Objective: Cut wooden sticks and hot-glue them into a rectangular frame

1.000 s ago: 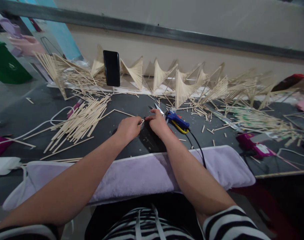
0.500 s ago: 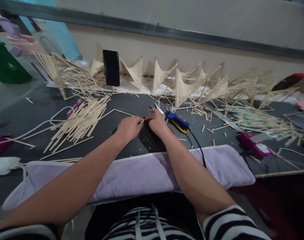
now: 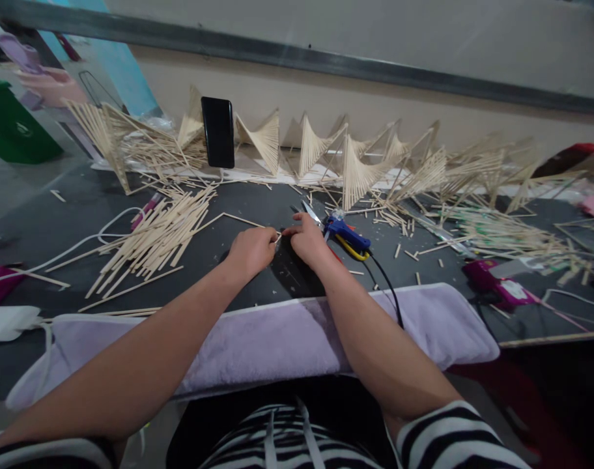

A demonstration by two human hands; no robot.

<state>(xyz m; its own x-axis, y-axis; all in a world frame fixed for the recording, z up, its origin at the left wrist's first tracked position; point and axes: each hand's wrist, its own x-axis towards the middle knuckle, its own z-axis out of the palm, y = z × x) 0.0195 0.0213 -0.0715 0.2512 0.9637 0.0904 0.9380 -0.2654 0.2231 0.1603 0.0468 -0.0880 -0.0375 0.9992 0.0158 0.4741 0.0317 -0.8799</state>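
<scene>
My left hand (image 3: 254,249) is closed on thin wooden sticks (image 3: 243,221), which meet at an angle on the dark table beyond it. A short stick end shows at its fingertips. Facing it, my right hand (image 3: 307,240) has its fingertips brought together at that same end, with one finger lifted; its grip is partly hidden. Just right of my right hand lie a blue glue gun (image 3: 348,236) with a black cord and scissors (image 3: 311,212) with yellow on the handle, blades pointing away. A pile of loose wooden sticks (image 3: 155,241) lies left of my left hand.
Several fan-shaped stick frames (image 3: 360,172) stand along the wall. A black phone (image 3: 219,133) stands upright among them. A lilac cushion (image 3: 277,345) lies under my forearms. At right are a magenta device (image 3: 497,283) and more sticks; a white cable (image 3: 101,231) runs at left.
</scene>
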